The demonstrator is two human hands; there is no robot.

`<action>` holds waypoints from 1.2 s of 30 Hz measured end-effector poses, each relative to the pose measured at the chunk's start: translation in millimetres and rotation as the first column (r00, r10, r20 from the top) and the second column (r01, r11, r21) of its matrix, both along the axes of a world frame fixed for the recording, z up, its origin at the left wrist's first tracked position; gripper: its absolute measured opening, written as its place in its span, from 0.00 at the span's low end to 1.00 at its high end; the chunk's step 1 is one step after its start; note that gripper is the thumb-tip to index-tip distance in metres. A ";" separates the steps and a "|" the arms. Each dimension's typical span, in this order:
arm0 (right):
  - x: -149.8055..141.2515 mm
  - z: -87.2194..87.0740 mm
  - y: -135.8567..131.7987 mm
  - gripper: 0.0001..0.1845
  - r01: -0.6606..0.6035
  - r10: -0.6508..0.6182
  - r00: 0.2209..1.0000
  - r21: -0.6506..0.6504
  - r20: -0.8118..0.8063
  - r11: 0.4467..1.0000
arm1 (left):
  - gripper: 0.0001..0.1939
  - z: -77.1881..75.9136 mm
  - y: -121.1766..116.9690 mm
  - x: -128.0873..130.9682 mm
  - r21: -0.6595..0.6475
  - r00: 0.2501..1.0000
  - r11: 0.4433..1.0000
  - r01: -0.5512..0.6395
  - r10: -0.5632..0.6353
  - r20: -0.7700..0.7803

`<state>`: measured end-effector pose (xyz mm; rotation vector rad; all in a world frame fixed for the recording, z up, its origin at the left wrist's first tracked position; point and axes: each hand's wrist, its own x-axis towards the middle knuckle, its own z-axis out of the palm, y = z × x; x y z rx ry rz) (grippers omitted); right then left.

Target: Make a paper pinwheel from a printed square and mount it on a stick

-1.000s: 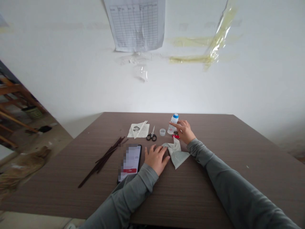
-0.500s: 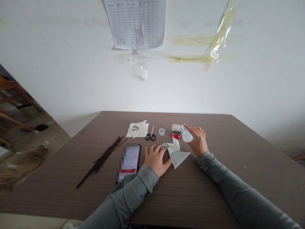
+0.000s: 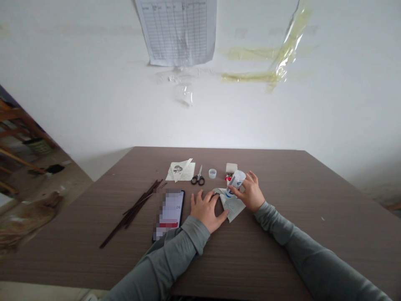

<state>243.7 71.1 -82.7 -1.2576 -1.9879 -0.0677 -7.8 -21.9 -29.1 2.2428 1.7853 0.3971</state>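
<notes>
My right hand (image 3: 253, 193) grips a small translucent white bottle (image 3: 237, 180) with blue print. The bottle tilts, its lower end against or just above a folded sheet of printed paper (image 3: 232, 209); I cannot tell whether they touch. Part of the paper is hidden behind the bottle and fingers. My left hand (image 3: 206, 210) lies palm down with fingers spread, its fingertips and thumb at the paper's left edge. Just behind the bottle stands a small red and white box (image 3: 231, 168) with small pieces in it, partly covered.
Black-handled scissors (image 3: 198, 179), a small clear cap (image 3: 212, 173) and more printed paper (image 3: 184, 172) lie toward the back of the brown table (image 3: 297, 259). To the left are thin dark sticks (image 3: 138, 207) and a phone (image 3: 173, 209). A wall (image 3: 200, 125) rises behind.
My right hand has brought the bottle left and down from beside the red box to the folded paper, turning it the other way. My left hand has stayed nearly still.
</notes>
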 end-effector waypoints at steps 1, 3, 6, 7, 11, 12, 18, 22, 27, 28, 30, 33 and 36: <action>-0.8 0.0 -0.1 0.23 0.000 0.000 1.000 -0.002 0.016 1.000 | 0.33 0.2 0.0 0.2 0.003 1.000 1.000 -0.001 0.001 -0.003; -2.4 0.8 -0.7 0.22 -0.001 0.002 0.999 -0.014 0.052 1.000 | 0.32 0.2 0.2 1.1 0.007 1.000 1.000 0.002 -0.001 -0.008; -4.5 3.5 -2.2 0.21 0.003 0.002 0.995 -0.050 0.100 0.999 | 0.31 -1.3 0.9 3.3 0.019 1.000 1.000 0.004 -0.004 -0.016; -5.0 4.5 -2.7 0.20 0.007 0.000 0.994 -0.061 0.109 0.998 | 0.30 -2.4 1.2 4.1 0.025 1.000 1.000 0.003 -0.003 -0.016; -5.4 5.8 -3.5 0.20 0.000 0.010 0.993 -0.090 0.117 0.996 | 0.27 -5.7 1.8 7.2 0.046 1.000 0.999 -0.001 0.001 -0.004; -5.0 5.5 -3.5 0.20 -0.009 0.020 0.993 -0.093 0.117 0.996 | 0.27 -5.3 1.6 8.1 0.044 1.000 0.999 -0.001 0.001 -0.004; -3.9 2.8 -2.4 0.23 -0.094 0.104 0.991 -0.109 0.090 0.990 | 0.32 8.2 -2.0 17.2 -0.043 0.999 0.999 -0.029 0.027 -0.045; -4.2 -0.5 -0.6 0.22 -0.138 0.144 0.988 -0.095 0.060 0.986 | 0.30 11.9 -2.9 21.9 -0.062 0.997 0.997 -0.049 0.045 -0.062; -1.7 -6.5 2.3 0.19 -0.137 0.140 0.990 -0.076 0.033 0.988 | 0.29 7.4 -0.9 22.7 -0.046 0.997 0.997 -0.060 0.058 -0.042; -1.2 -7.6 2.5 0.18 -0.136 0.138 0.990 -0.067 0.028 0.988 | 0.28 6.5 -0.4 22.5 -0.046 0.997 0.997 -0.061 0.059 -0.041; -0.6 -9.2 2.4 0.17 -0.132 0.133 0.991 -0.041 0.014 0.990 | 0.28 4.9 0.5 21.9 -0.049 0.997 0.997 -0.062 0.060 -0.042; -0.8 -11.0 1.7 0.12 -0.109 0.109 0.994 0.001 -0.017 0.994 | 0.28 2.7 1.3 21.1 -0.052 0.997 0.997 -0.060 0.057 -0.048; -1.6 -12.6 1.3 0.12 -0.092 0.093 0.995 0.014 -0.024 0.996 | 0.29 1.3 1.3 20.5 -0.052 0.997 0.997 -0.058 0.055 -0.052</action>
